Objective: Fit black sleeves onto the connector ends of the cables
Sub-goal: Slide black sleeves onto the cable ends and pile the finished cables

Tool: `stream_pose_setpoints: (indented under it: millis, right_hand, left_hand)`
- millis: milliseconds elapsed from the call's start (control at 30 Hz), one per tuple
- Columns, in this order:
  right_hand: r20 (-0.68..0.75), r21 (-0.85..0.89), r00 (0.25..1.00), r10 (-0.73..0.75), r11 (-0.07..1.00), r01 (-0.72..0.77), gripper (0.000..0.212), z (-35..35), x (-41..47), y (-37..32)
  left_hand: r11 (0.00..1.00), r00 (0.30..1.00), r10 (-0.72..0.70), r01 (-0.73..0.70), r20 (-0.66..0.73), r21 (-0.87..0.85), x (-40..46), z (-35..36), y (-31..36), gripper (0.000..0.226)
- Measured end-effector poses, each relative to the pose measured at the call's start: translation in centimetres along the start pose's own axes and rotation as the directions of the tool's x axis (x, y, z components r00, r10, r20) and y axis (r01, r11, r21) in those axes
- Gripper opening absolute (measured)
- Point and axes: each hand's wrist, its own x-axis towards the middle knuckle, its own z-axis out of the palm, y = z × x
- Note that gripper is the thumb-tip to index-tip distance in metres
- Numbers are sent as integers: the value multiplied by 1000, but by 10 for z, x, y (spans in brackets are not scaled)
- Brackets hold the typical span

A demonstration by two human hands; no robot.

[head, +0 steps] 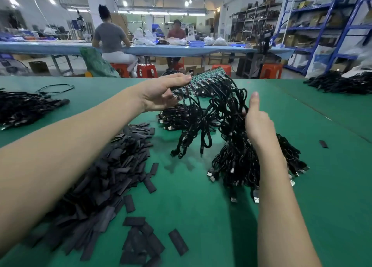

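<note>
My left hand (pixel 161 93) grips one end of a row of small green circuit-board connector ends (pixel 203 78), lifted above the green table. Black cables (pixel 219 105) hang down from these boards in loops. My right hand (pixel 257 121) holds the hanging cable bundle from the right, thumb pointing up, fingers hidden behind the cables. A large heap of flat black sleeves (pixel 104 178) lies at lower left under my left forearm. More cables with USB plugs (pixel 241 166) lie heaped on the table beneath my right hand.
The green table (pixel 201 206) carries further cable piles at far left (pixel 24 107) and far right (pixel 342 83). One loose sleeve (pixel 323 143) lies at the right. Two people sit at a blue bench behind, with orange stools and shelving racks beyond.
</note>
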Motion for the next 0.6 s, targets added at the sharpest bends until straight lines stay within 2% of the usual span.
stream_pose_setpoints:
  millis: [133, 267, 367, 500, 600]
  right_hand:
    - [108, -97, 992, 61, 994, -50, 91, 6, 5, 16]
    - [159, -223, 982, 102, 973, -65, 98, 15, 8, 23]
    - [210, -237, 967, 145, 967, -94, 96, 20, 12, 30]
    - [274, -308, 948, 160, 949, -71, 87, 31, 17, 41]
    - [203, -288, 977, 57, 958, 4, 73, 35, 17, 40]
  left_hand:
    - [995, 1000, -17, 18, -12, 95, -2, -12, -6, 18]
    - [996, 999, -32, 35, -40, 83, -2, -24, -12, 43]
    - [997, 999, -29, 31, -22, 64, -4, -31, -11, 42]
    - [998, 998, -56, 54, -37, -45, -4, -48, 3, 23]
    - [995, 994, -49, 58, -99, 87, -5, -55, 8, 39]
